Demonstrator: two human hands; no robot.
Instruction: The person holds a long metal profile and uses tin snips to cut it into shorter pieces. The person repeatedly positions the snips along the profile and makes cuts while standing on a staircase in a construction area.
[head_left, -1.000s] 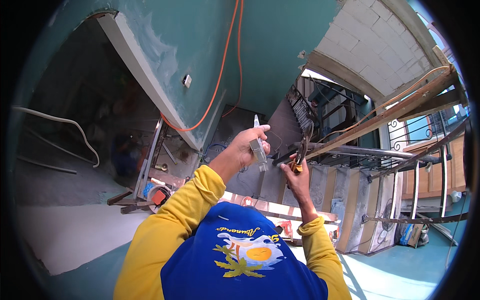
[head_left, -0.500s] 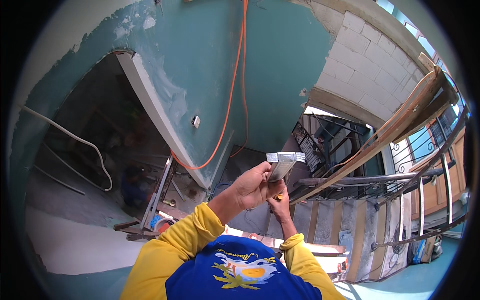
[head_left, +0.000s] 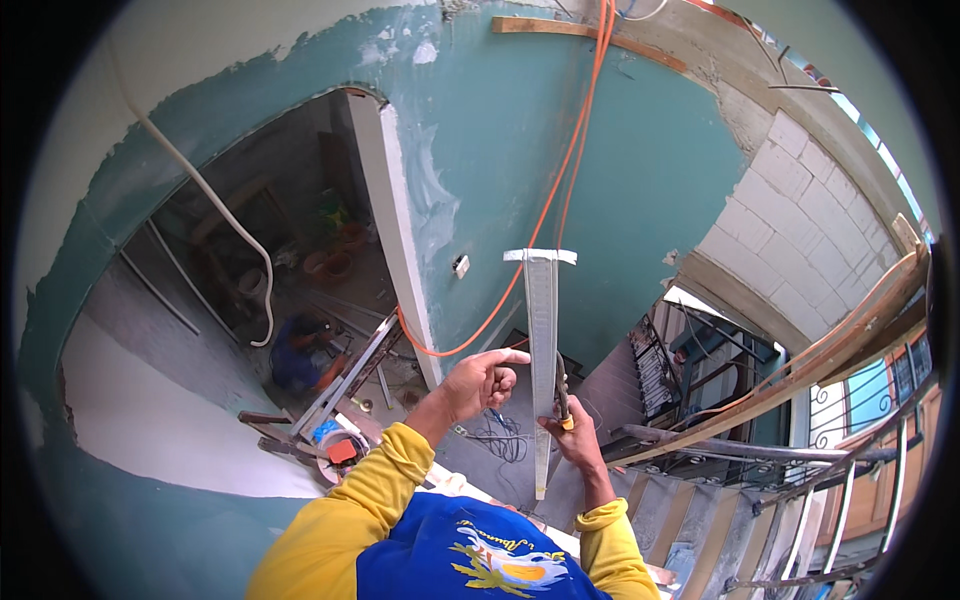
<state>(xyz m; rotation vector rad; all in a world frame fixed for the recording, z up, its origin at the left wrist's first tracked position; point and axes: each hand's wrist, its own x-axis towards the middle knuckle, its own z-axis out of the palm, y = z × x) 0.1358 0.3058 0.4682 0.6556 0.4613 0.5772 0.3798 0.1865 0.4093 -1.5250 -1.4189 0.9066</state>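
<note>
A long pale metal strip (head_left: 541,340) with a short cross piece at its top stands upright in front of me. My right hand (head_left: 570,432) grips it near the lower part, together with a small tool that has a yellow handle (head_left: 563,405). My left hand (head_left: 483,382) is just left of the strip, index finger stretched toward it, fingers loosely curled, holding nothing that I can see. Both arms wear yellow sleeves, and a blue shirt fills the bottom of the view.
A teal plastered wall (head_left: 620,170) with hanging orange cables (head_left: 560,190) is ahead. A white block wall (head_left: 800,240) and a curved stair railing (head_left: 800,390) lie to the right. Far below left, a person (head_left: 296,352) crouches among pots, rods and debris.
The strip has been turned upright and raised higher. My left hand has let go of it and now points beside it; the right hand holds it alone. My view has tilted upward.
</note>
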